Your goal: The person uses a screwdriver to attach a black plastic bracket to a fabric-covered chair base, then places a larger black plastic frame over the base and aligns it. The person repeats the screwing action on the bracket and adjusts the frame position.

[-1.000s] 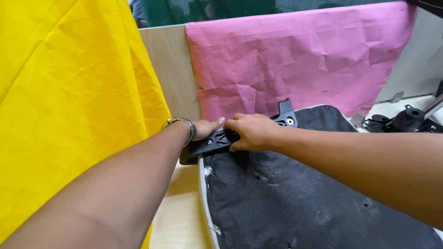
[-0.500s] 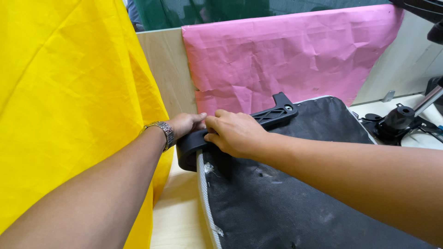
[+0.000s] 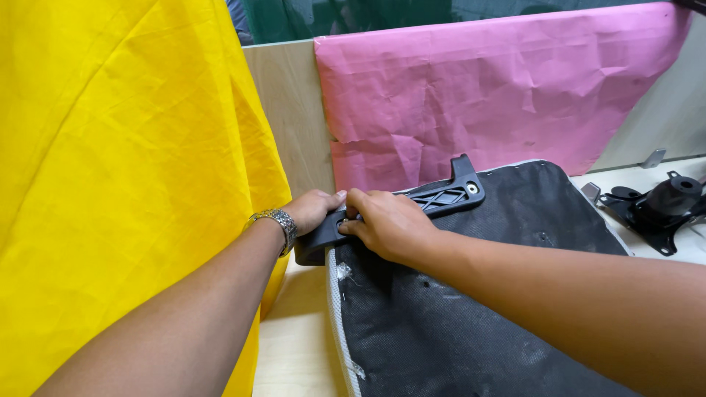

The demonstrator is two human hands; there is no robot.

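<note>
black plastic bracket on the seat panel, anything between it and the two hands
Nothing visible does. The left hand grips the near end of the black plastic bracket, and the right hand presses on it from above, on the edge of the dark seat panel.

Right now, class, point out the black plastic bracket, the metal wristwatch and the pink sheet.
black plastic bracket (image 3: 441, 198), head view, on its ribbed middle.
metal wristwatch (image 3: 275, 220), head view, on the band at the left wrist.
pink sheet (image 3: 500, 88), head view, on its creased centre.

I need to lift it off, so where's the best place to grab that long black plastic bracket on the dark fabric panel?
Probably the free right end of the long black plastic bracket, from above: its upturned tab stands clear of the dark fabric panel, while both hands cover the left end.
</note>
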